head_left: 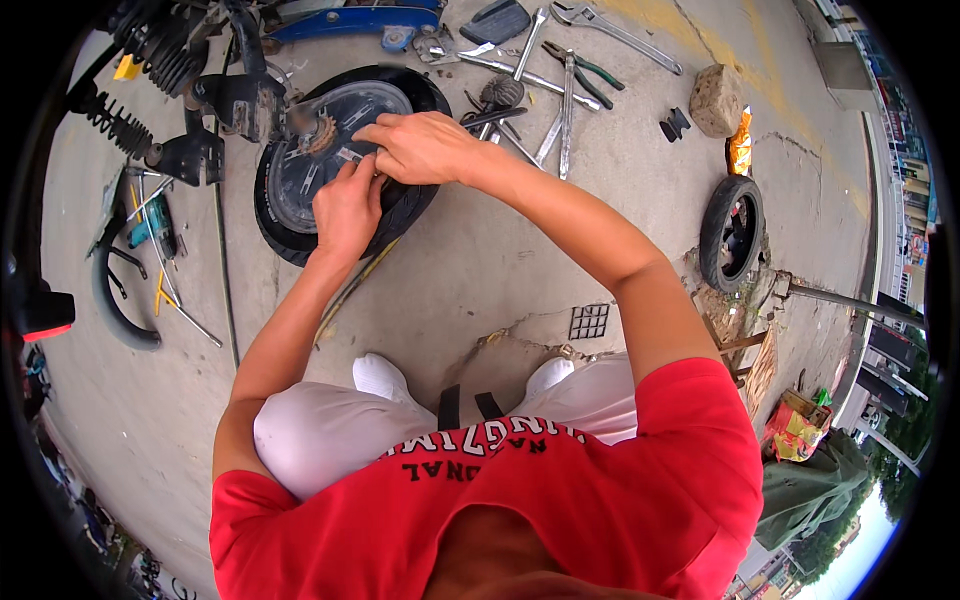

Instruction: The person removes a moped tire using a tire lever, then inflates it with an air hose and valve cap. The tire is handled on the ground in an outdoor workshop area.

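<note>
A black scooter wheel with a tyre and a grey hub with a toothed sprocket lies at the top centre, beside a dismounted-looking suspension assembly. My right hand reaches across the hub's right side from above, index finger angled toward its middle, other fingers bent. Just below it my left hand rests at the lower part of the wheel, fingertips bent up against my right fingers. Whatever the two hands grip between them is hidden by the fingers.
Wrenches, pliers and other tools lie beyond the wheel. Right: a stone block, an orange packet, a loose tyre, a small grate. Left: a drill, metal bars and a curved grey part. A blue part lies at the top.
</note>
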`<state>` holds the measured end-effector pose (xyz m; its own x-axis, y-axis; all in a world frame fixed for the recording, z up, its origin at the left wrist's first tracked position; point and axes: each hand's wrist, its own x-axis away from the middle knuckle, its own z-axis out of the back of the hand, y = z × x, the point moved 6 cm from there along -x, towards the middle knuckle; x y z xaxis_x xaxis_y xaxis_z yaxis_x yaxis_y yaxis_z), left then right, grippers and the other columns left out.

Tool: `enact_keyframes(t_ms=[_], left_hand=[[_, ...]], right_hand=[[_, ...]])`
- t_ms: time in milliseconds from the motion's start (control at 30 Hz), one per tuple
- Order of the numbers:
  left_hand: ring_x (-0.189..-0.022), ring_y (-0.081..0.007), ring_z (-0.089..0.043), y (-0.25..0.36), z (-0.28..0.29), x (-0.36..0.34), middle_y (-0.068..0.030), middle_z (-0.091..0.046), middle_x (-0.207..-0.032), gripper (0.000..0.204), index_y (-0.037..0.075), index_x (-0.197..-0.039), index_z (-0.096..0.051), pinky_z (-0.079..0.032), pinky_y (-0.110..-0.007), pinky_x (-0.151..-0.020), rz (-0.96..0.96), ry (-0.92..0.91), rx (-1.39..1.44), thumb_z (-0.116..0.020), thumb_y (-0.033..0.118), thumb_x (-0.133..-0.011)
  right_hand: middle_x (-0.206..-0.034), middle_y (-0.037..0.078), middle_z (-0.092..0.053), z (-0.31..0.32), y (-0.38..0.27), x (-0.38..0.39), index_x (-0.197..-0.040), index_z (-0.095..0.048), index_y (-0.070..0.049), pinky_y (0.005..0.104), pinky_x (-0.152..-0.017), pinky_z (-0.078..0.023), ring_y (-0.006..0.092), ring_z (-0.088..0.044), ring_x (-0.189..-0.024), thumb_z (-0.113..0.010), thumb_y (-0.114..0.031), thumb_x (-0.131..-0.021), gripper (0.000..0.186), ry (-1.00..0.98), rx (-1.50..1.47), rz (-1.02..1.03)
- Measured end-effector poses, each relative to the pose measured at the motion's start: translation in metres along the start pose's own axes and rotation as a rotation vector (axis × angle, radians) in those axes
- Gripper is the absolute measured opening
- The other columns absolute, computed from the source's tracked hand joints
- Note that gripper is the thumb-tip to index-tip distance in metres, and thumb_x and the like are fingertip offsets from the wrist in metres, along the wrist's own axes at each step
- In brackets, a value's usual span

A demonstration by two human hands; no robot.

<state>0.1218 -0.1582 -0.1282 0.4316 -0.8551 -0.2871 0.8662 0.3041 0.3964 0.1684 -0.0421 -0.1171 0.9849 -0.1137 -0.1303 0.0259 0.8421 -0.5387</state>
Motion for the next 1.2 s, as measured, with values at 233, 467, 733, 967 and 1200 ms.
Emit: enact_keyframes(t_ms=[233, 467, 733, 967, 1200], left_hand=[[-0.070, -0.0365, -0.062, 0.004, 0.005, 0.000, -0.0148, -0.063, -0.083, 0.022, 0.009, -0.105, -0.065, -0.049, -0.043, -0.060, -0.003, 0.027, 0.054, -0.065, 0.009, -0.083], [-0.069, -0.0350, -0.063, 0.002, 0.002, 0.002, -0.0150, -0.064, -0.083, 0.023, 0.008, -0.106, -0.066, -0.050, -0.041, -0.061, 0.002, 0.033, 0.064, -0.066, 0.009, -0.083], [-0.068, -0.0360, -0.062, 0.005, 0.004, -0.001, -0.0149, -0.063, -0.080, 0.022, 0.008, -0.105, -0.065, -0.049, -0.042, -0.060, -0.018, 0.049, 0.081, -0.066, 0.008, -0.083], [-0.071, -0.0363, -0.062, -0.001, 0.010, 0.003, -0.0148, -0.063, -0.082, 0.023, 0.009, -0.105, -0.064, -0.049, -0.043, -0.061, 0.043, 0.036, 0.105, -0.066, 0.009, -0.082], [-0.066, -0.0348, -0.062, -0.005, 0.005, 0.009, -0.0138, -0.061, -0.078, 0.022, 0.010, -0.104, -0.064, -0.050, -0.043, -0.057, 0.017, 0.054, 0.109, -0.065, 0.011, -0.082]], right_hand=[[-0.090, 0.010, -0.062, 0.074, 0.085, 0.063, -0.113, -0.060, 0.000, 0.0296, -0.064, -0.049, 0.0197, -0.060, -0.071, -0.050, -0.018, -0.094, 0.028, 0.982, -0.524, -0.339], [-0.099, 0.019, -0.061, -0.125, 0.181, 0.136, -0.115, -0.051, 0.007, 0.0373, -0.073, -0.055, 0.0289, -0.064, -0.083, -0.053, -0.030, -0.095, 0.042, 0.811, -1.446, -1.190], [-0.140, 0.025, -0.042, -0.144, 0.160, 0.085, -0.141, -0.033, 0.002, 0.0486, -0.110, -0.030, 0.0379, -0.037, -0.131, -0.054, -0.066, -0.084, 0.091, 0.486, -1.860, -1.083], [-0.116, 0.013, -0.054, -0.132, 0.145, 0.101, -0.118, -0.051, -0.001, 0.0428, -0.094, -0.040, 0.0273, -0.051, -0.097, -0.047, -0.072, -0.083, 0.080, 0.620, -2.231, -0.543], [-0.121, 0.005, -0.054, -0.134, 0.132, 0.136, -0.127, -0.045, -0.011, 0.0446, -0.093, -0.039, 0.0210, -0.053, -0.102, -0.070, -0.056, -0.077, 0.072, 0.688, -2.157, -0.303]])
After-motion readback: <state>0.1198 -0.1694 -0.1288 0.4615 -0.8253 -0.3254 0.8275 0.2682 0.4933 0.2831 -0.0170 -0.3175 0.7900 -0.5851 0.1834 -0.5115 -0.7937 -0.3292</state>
